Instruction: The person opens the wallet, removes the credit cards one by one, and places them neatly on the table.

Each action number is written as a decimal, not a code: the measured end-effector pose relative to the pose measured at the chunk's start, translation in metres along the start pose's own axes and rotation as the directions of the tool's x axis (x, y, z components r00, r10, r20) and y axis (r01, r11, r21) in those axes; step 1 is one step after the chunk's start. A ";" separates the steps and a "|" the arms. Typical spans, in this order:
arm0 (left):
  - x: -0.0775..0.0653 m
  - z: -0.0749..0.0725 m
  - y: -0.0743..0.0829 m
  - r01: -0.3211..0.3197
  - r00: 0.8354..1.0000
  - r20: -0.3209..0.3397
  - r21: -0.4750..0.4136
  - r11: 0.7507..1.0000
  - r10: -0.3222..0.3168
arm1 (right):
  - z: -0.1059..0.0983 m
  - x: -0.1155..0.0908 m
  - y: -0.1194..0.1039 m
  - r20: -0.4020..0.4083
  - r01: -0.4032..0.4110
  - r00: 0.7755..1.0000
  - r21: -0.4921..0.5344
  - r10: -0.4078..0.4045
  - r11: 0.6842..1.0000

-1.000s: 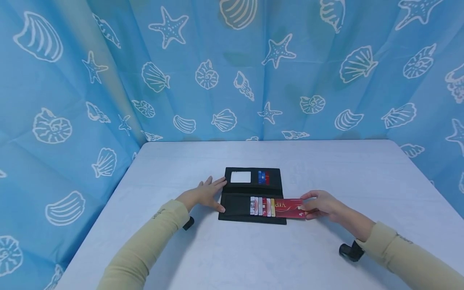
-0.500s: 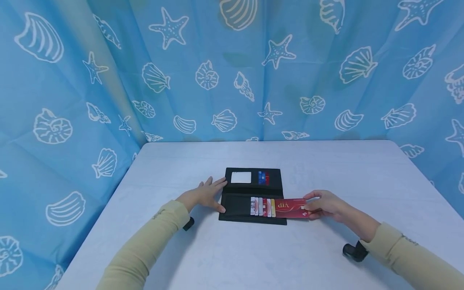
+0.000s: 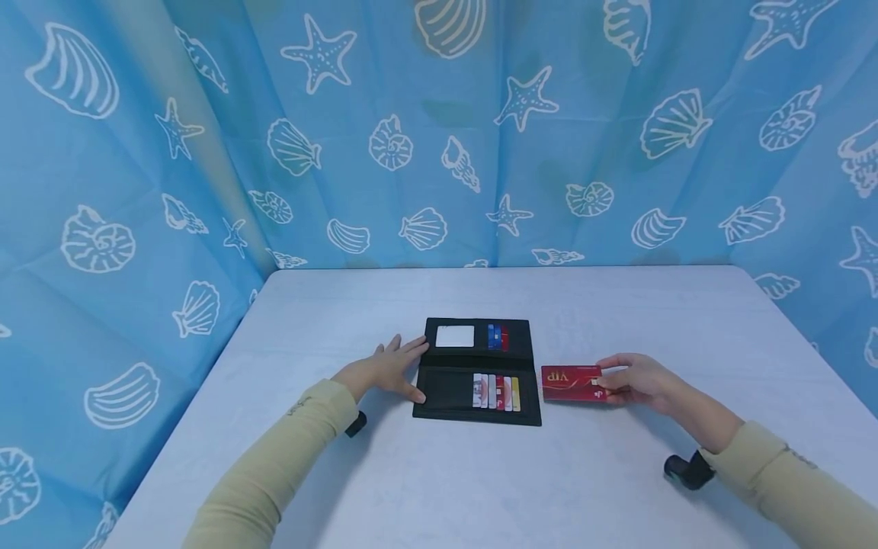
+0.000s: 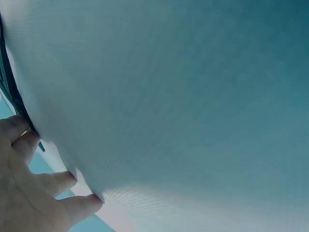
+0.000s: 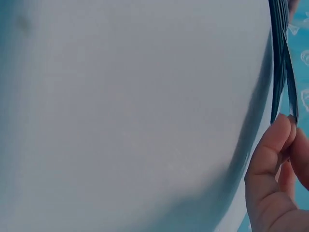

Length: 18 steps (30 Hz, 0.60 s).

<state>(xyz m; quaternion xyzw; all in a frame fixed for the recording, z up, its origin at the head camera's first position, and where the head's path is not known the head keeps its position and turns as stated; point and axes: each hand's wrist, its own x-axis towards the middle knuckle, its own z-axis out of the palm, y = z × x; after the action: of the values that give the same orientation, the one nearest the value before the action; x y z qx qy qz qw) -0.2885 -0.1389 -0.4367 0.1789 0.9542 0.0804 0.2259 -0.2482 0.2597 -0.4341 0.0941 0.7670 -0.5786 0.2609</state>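
Note:
A black wallet (image 3: pixel 446 390) lies unfolded on the white table. My left hand (image 3: pixel 389 371) rests at the wallet's left edge with fingers spread, its fingertips on that edge. To the right of the wallet, my right hand (image 3: pixel 639 381) pinches a red VIP card (image 3: pixel 571 383) by its right end, thumb on top. The card is fully out of the wallet, its left end just beside the wallet's right edge. In the right wrist view the thumb and fingers (image 5: pixel 278 135) grip the thin card edge-on. In the left wrist view the fingers (image 4: pixel 58 182) are splayed against the tabletop.
Several overlapping cards (image 3: pixel 495 392) sit in the wallet's lower half. The upper half holds a white card (image 3: pixel 455 336) and blue and red cards (image 3: pixel 498 337). A blue shell-patterned curtain (image 3: pixel 391 191) hangs behind the table (image 3: pixel 439 488).
My right hand has drawn the red card rightward, from lying partly in the wallet's lower pocket to fully outside it. The left hand and the wallet have stayed put.

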 end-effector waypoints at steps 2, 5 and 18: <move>0.000 0.000 0.000 -0.003 1.000 0.000 -0.006 1.000 0.003 | -0.003 0.003 -0.004 0.001 0.002 1.000 0.005 -0.002 1.000; -0.001 0.000 -0.001 -0.009 1.000 0.001 -0.014 1.000 0.010 | -0.007 0.008 -0.012 -0.009 0.000 1.000 0.022 0.000 1.000; -0.001 0.001 -0.003 -0.013 1.000 0.002 -0.012 1.000 0.013 | -0.018 0.039 -0.048 -0.070 -0.042 0.996 0.105 0.050 0.994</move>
<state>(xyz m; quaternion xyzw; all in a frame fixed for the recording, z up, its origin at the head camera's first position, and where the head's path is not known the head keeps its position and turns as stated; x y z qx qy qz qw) -0.2885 -0.1415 -0.4377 0.1838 0.9523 0.0876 0.2274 -0.3074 0.2554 -0.4104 0.1462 0.7426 -0.6075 0.2410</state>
